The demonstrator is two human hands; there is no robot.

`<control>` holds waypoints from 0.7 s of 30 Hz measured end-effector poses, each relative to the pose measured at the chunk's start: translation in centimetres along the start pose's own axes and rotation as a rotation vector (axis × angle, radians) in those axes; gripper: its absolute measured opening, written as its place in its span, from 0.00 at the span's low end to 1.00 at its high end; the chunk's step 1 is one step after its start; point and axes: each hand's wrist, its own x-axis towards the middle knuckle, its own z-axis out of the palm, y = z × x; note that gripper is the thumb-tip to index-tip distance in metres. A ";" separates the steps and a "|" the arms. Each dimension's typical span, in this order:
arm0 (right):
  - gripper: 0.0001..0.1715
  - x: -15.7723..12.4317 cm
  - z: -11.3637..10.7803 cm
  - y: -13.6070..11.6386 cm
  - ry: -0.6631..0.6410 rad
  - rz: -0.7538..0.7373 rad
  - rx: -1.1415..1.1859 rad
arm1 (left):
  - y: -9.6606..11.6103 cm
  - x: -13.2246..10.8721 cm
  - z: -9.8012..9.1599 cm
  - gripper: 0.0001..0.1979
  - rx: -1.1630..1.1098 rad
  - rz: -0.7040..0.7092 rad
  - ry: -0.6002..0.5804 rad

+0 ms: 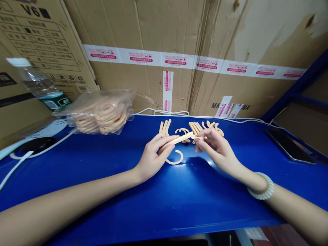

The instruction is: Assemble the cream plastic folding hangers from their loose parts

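Observation:
My left hand (pixel 155 155) is closed around a pale, straight wooden-looking piece (pixel 181 138) that points up and to the right. A curved hook (pixel 176 160) shows below that hand. My right hand (pixel 215 147) is closed at the far end of the straight piece, its fingertips pinching something small and pale that is hard to make out. Behind the hands on the blue table (pixel 164 201) lie several pale parts: bent sticks (pixel 166 126) at the left, curved hooks (pixel 181 130) in the middle, straight sticks (pixel 195 127) and curved pieces (pixel 214 125) at the right.
A clear plastic bag of pale parts (pixel 102 112) sits back left, beside a water bottle (pixel 42 85). A white cable (pixel 164 112) runs along the cardboard (pixel 143 30) at the back. A phone (pixel 289 145) lies at the right; a black round object (pixel 38 144) is at the left.

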 end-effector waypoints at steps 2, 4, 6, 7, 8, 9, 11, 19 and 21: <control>0.13 0.1 -0.1 0.3 -0.021 0.032 0.003 | 0.0 -0.1 0.0 0.15 0.025 0.000 -0.006; 0.16 0.2 -0.1 0.4 -0.089 0.097 0.013 | 0.1 -0.2 0.0 0.15 0.066 0.020 -0.035; 0.17 0.2 0.0 0.2 -0.160 0.173 0.014 | 0.1 -0.5 0.0 0.16 0.137 0.063 -0.080; 0.18 0.2 0.0 0.1 -0.190 0.205 0.020 | 0.1 -0.6 0.0 0.16 0.189 0.090 -0.104; 0.18 0.1 0.2 -0.1 -0.216 0.231 0.029 | 0.1 -0.7 0.0 0.16 0.256 0.124 -0.132; 0.19 0.0 0.3 -0.3 -0.246 0.252 0.037 | 0.1 -0.8 0.0 0.16 0.335 0.168 -0.165; 0.20 -0.2 0.7 -0.5 -0.298 0.291 0.057 | 0.0 -1.0 -0.1 0.17 0.512 0.278 -0.223; 0.22 -0.7 1.5 -0.1 -0.364 0.467 0.199 | 0.1 -0.8 -0.3 0.13 0.874 0.556 -0.287; 0.23 -0.6 1.6 -0.1 -0.390 0.513 0.225 | 0.3 -0.8 -0.3 0.12 0.904 0.586 -0.305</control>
